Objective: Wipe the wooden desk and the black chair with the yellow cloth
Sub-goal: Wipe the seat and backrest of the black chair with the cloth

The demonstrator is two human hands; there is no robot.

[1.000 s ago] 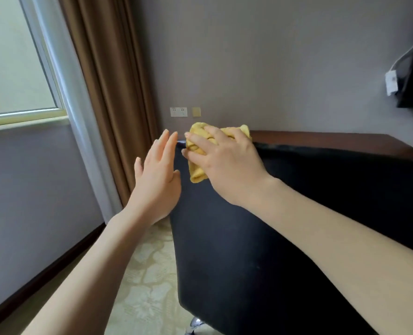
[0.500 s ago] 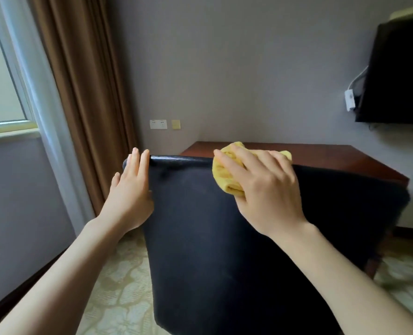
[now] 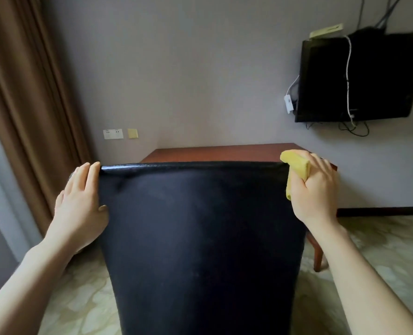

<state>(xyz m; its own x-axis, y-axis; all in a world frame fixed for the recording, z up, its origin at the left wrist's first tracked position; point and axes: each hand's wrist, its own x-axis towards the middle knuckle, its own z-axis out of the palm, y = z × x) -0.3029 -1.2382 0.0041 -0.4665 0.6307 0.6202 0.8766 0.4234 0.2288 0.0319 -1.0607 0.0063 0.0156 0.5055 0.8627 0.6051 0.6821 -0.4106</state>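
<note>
Two hands flank the black padded chair (image 3: pixel 200 238): our right hand (image 3: pixel 314 189) clenches the crumpled yellow cloth (image 3: pixel 297 165), the chair's top edge (image 3: pixel 188 164) stretching leftward to our flat, straight-fingered left hand (image 3: pixel 82 201).

Soft daylight from left, wide-angle edge distortion, slight blur

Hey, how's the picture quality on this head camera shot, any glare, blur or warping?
Head view: soft, even light, no hard shadows; a glossy highlight runs along the top edge of the chair; the wide lens bows the curtain and tilts the television; the floor at lower right is smeared; the left hand, right hand and cloth are fairly sharp.
</note>
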